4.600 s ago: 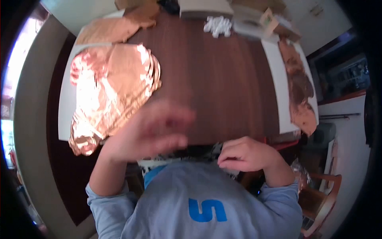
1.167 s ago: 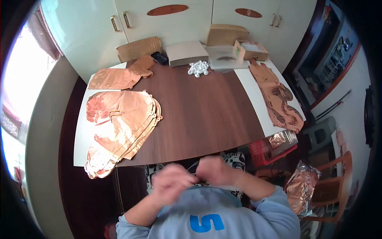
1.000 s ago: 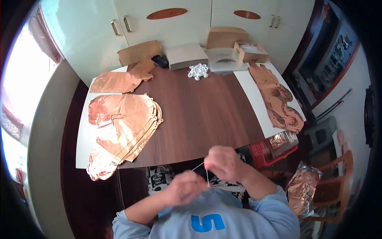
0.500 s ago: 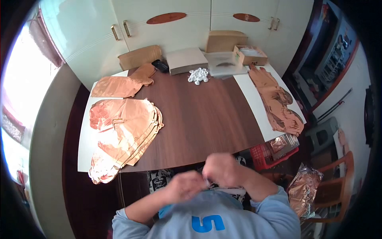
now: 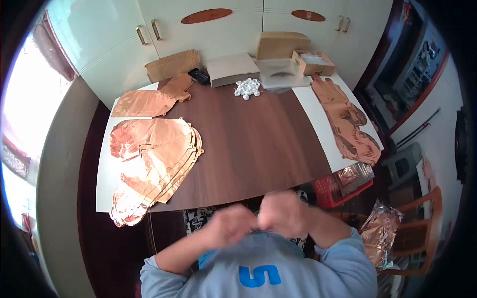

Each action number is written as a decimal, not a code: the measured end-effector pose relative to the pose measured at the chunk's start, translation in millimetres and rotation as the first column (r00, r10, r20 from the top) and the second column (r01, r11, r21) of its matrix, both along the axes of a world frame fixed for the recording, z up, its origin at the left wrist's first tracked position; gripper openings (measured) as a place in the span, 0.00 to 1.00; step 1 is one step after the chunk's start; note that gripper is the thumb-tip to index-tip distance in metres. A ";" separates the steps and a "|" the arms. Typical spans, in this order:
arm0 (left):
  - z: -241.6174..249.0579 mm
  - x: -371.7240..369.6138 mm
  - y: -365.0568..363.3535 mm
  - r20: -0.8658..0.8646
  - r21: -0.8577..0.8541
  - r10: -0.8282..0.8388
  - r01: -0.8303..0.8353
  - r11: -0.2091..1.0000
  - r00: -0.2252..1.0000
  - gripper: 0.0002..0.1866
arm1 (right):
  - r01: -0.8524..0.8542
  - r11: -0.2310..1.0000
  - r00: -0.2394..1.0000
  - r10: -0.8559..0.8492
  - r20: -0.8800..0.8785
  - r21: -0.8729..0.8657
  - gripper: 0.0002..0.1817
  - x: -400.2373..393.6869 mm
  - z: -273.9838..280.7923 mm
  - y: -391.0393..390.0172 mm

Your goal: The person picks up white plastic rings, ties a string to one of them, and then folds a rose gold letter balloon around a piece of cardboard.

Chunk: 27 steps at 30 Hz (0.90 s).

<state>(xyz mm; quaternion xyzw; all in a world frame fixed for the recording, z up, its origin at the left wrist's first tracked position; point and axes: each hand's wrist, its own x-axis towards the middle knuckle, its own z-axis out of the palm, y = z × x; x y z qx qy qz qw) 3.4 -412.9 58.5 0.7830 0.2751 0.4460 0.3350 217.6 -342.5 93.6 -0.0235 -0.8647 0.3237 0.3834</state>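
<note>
two hands [image 5: 284, 213], four door handles [image 5: 156, 30], one basket [image 5: 327, 190]

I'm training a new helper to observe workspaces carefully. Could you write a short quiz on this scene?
1. True or false: the heap of small white pieces lies in front of the stack of boards.
2. Multiple choice: the left hand and right hand are A) wide apart, B) close together, C) out of view.
3. Fill in the colour: the basket near the right end of the table is ____.

Key: 1. True; 2. B; 3. red
</note>
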 end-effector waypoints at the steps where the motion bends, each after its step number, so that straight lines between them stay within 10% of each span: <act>1: 3.7 10.8 -3.0 0.005 -0.005 -0.157 0.157 0.988 0.988 0.11 | 0.213 0.977 0.977 -0.213 0.023 -0.007 0.08 3.8 -15.7 15.8; 4: 20.6 -16.8 4.3 0.082 0.125 0.169 -0.178 0.976 0.982 0.13 | -0.031 0.992 0.961 0.063 0.268 -0.125 0.08 -5.7 -40.2 -2.0; 5: 28.9 -21.0 7.0 -0.140 0.029 0.355 -0.354 0.935 0.924 0.11 | -0.188 0.960 0.910 0.250 0.330 -0.209 0.09 -6.3 -34.2 -16.3; 9: 8.3 11.2 2.7 0.069 -0.104 -0.158 0.165 0.981 0.985 0.11 | 0.164 0.986 0.982 -0.164 0.089 0.013 0.09 8.6 -11.1 15.9; 13: 21.0 -18.7 14.6 -0.062 0.047 0.368 -0.366 0.929 0.928 0.13 | -0.136 0.973 0.945 0.184 0.269 -0.188 0.07 -6.8 -34.8 -13.9; 17: 5.8 11.3 0.3 0.060 -0.128 -0.135 0.142 0.981 0.989 0.14 | 0.220 0.971 0.971 -0.209 0.115 -0.092 0.07 10.0 -11.5 15.4; 21: 16.6 -15.0 13.9 -0.017 -0.014 0.296 -0.296 0.955 0.955 0.10 | -0.155 0.948 0.968 0.202 0.148 -0.278 0.12 -9.6 -45.3 -17.9; 25: 11.2 9.9 -6.6 0.104 -0.117 -0.226 0.237 0.964 0.969 0.12 | 0.156 0.970 0.985 -0.141 0.097 -0.184 0.09 15.0 -3.4 4.6; 27: 12.3 -9.4 2.1 0.065 -0.008 -0.034 0.035 0.999 0.997 0.13 | 0.113 0.968 0.976 -0.066 0.208 -0.224 0.08 2.1 -32.8 -3.8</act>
